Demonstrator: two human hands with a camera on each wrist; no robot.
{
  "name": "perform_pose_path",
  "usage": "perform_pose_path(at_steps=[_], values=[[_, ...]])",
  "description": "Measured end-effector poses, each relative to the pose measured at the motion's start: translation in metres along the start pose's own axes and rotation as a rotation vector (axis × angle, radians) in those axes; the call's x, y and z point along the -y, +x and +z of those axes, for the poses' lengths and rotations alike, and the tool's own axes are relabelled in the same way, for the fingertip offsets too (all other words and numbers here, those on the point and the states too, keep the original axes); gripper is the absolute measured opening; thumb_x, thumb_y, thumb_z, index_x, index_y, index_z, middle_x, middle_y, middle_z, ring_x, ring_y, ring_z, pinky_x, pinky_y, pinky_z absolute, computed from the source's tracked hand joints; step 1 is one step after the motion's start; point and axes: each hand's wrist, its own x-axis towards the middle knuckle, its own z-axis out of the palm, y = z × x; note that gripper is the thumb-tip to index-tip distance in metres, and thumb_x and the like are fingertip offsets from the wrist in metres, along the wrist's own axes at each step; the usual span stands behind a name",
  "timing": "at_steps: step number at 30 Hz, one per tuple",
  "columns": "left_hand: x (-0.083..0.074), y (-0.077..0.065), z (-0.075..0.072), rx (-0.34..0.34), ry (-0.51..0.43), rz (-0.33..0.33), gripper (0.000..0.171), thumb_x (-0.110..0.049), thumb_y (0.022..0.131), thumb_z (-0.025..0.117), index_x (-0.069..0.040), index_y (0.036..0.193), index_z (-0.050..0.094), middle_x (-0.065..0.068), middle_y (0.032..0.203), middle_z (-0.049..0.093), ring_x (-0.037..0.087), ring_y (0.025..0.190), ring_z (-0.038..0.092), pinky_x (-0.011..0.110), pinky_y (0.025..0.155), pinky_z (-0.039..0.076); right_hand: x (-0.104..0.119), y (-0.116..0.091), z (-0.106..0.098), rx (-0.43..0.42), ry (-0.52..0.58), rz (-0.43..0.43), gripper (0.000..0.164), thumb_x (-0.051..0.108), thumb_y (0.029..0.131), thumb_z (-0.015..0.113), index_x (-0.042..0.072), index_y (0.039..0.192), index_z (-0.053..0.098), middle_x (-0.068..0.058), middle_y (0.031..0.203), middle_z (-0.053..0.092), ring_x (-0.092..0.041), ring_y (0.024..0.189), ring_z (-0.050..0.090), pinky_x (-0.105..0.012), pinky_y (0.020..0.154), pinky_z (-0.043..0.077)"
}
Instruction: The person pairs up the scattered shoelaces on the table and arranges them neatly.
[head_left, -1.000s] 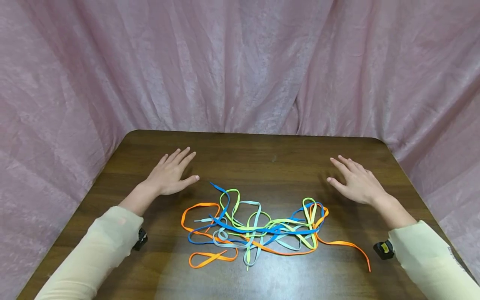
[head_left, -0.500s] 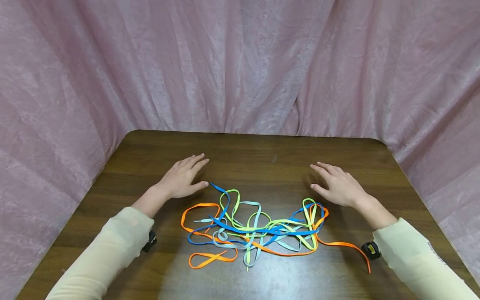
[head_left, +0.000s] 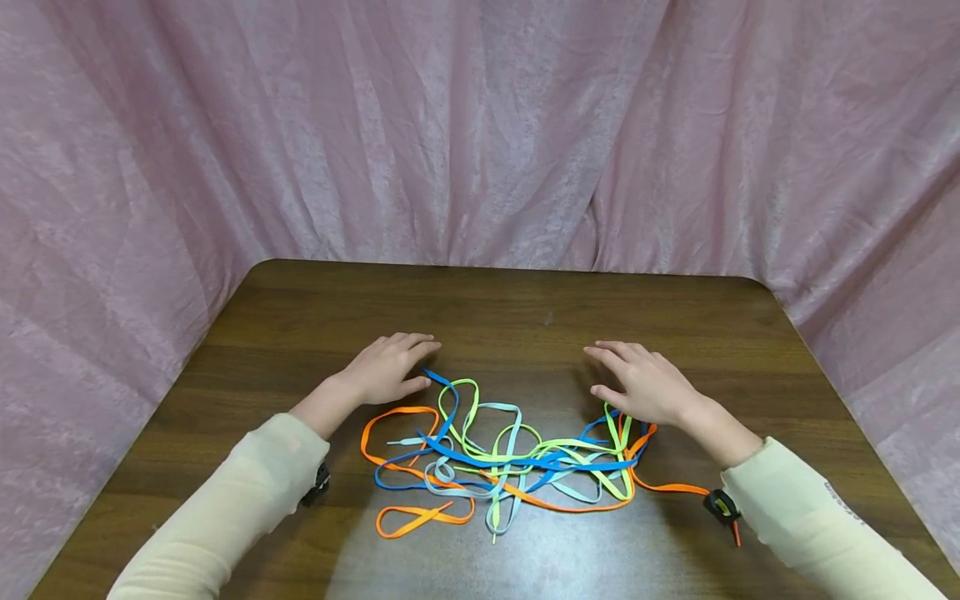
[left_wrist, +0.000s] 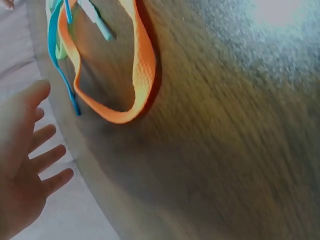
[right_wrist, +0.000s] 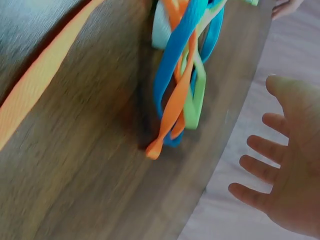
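A tangle of flat shoelaces lies on the brown wooden table (head_left: 525, 317): an orange shoelace (left_wrist: 145, 70), a blue shoelace (right_wrist: 172, 55), a yellow-green shoelace (head_left: 467, 382) and a pale blue shoelace (head_left: 501, 406). My left hand (head_left: 386, 369) hovers just beyond the tangle's left end, its thumb close by the blue lace's tip. Over the right end, my right hand (head_left: 645, 385) overlaps the top of the yellow-green and orange loops in the head view. Both hands have spread, relaxed fingers and hold nothing.
Pink velvety curtain (head_left: 480, 133) hangs behind the table and along both sides. An orange lace end trails right, partly covered by the black wrist camera (head_left: 722, 506) on the right sleeve. Light glares off the table's near part.
Both hands have moved inward and nearer to the person, from the table's sides to the ends of the lace tangle. The laces lie as before.
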Motion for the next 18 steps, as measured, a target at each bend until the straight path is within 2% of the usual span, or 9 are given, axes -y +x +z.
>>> perform_pose_path(at_steps=[7, 12, 18], values=[[-0.007, 0.006, 0.003, 0.042, 0.022, 0.021, 0.045, -0.028, 0.086, 0.063, -0.013, 0.128, 0.054, 0.009, 0.124, 0.054, 0.028, 0.109, 0.052, 0.045, 0.09, 0.043, 0.021, 0.006, 0.001, -0.025, 0.009, -0.093, 0.052, 0.038, 0.085, 0.061, 0.014, 0.131, 0.051, -0.006, 0.125, 0.054, -0.03, 0.111, 0.053, -0.05, 0.082, 0.045], [-0.009, 0.009, 0.006, 0.066, 0.048, 0.032, 0.036, -0.024, 0.086, 0.064, -0.015, 0.12, 0.06, 0.006, 0.114, 0.057, 0.025, 0.1, 0.055, 0.041, 0.084, 0.045, 0.034, 0.009, 0.003, -0.032, 0.012, -0.155, 0.048, 0.037, 0.086, 0.061, 0.015, 0.128, 0.053, -0.003, 0.121, 0.057, -0.026, 0.109, 0.054, -0.045, 0.082, 0.047], [-0.009, 0.011, 0.009, 0.043, 0.058, 0.043, 0.024, -0.021, 0.083, 0.067, -0.015, 0.107, 0.064, 0.005, 0.102, 0.057, 0.023, 0.089, 0.057, 0.038, 0.076, 0.048, 0.048, 0.011, 0.005, -0.045, 0.012, -0.2, 0.045, 0.035, 0.085, 0.061, 0.016, 0.125, 0.055, -0.001, 0.117, 0.058, -0.022, 0.106, 0.055, -0.041, 0.079, 0.047]])
